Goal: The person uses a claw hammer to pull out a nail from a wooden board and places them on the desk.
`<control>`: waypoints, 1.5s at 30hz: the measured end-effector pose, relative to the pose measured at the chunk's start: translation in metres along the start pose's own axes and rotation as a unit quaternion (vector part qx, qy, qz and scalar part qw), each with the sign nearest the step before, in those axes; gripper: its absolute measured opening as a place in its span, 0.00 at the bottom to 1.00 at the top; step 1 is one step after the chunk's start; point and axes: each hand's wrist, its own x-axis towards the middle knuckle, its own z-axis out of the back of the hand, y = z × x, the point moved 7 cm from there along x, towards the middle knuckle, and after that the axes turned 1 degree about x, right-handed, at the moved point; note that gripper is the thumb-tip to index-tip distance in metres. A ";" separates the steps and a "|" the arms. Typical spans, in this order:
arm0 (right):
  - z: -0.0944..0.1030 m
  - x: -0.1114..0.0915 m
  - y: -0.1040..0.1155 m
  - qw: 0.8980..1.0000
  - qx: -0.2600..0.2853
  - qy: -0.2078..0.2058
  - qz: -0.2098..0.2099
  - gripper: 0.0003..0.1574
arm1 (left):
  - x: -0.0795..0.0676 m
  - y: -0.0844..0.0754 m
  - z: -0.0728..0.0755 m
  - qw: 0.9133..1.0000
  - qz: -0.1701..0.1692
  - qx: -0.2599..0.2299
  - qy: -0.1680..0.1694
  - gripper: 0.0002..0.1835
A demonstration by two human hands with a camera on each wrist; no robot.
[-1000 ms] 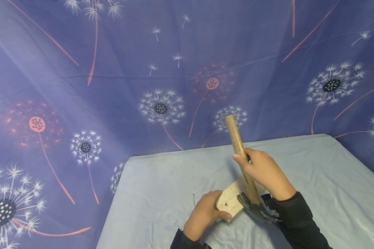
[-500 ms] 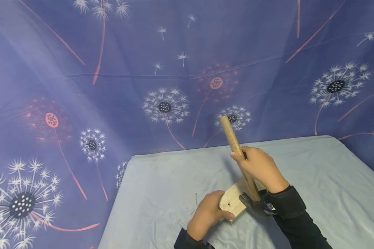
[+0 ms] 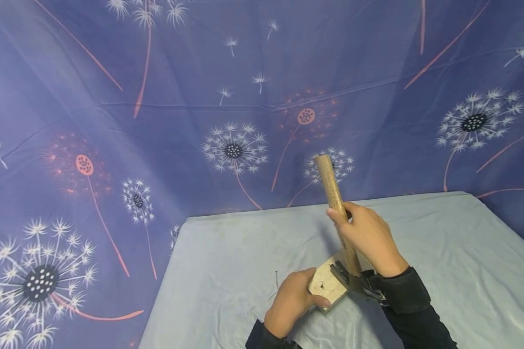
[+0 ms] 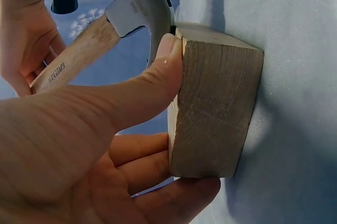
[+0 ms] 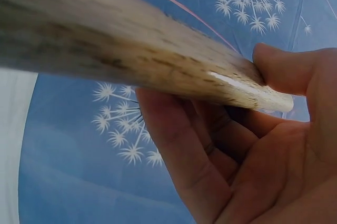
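Note:
My left hand [image 3: 290, 298] grips the near end of a pale wooden block [image 3: 328, 290], thumb on the top edge and fingers along the side. A small dark nail [image 3: 322, 285] shows in the block's top face. In my right hand [image 3: 371, 237] is a claw hammer [image 3: 330, 186], held by its wooden handle between thumb and fingers. The handle's free end points up and away, and the metal head is low. In the left wrist view, the steel claw [image 4: 155, 10] curves down right at the block's top, close to my left thumb. The right wrist view shows the handle [image 5: 174, 50] across my fingers.
A loose nail [image 3: 276, 277] lies on the pale cloth-covered table [image 3: 227, 252], left of the block. Behind the table hangs a purple-blue cloth [image 3: 179, 72] with a dandelion print. A dark wrist strap [image 3: 403, 291] sits near the hammer head.
The hammer's claw has shifted up over the block's top face, and its handle now leans slightly less to the left. My left hand keeps its grip on the block. The head view has shifted slightly.

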 end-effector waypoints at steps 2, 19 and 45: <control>0.002 -0.002 -0.001 1.000 0.001 -0.002 -0.001 0.47 | 0.000 -0.001 0.000 1.000 -0.009 -0.002 0.003 0.32; 0.019 -0.034 -0.006 0.997 0.027 -0.075 0.025 0.31 | 0.002 0.003 -0.001 0.999 -0.020 -0.037 0.008 0.24; 0.026 -0.064 -0.022 0.991 0.085 -0.097 0.015 0.26 | 0.003 0.011 -0.002 1.000 0.009 -0.018 0.017 0.23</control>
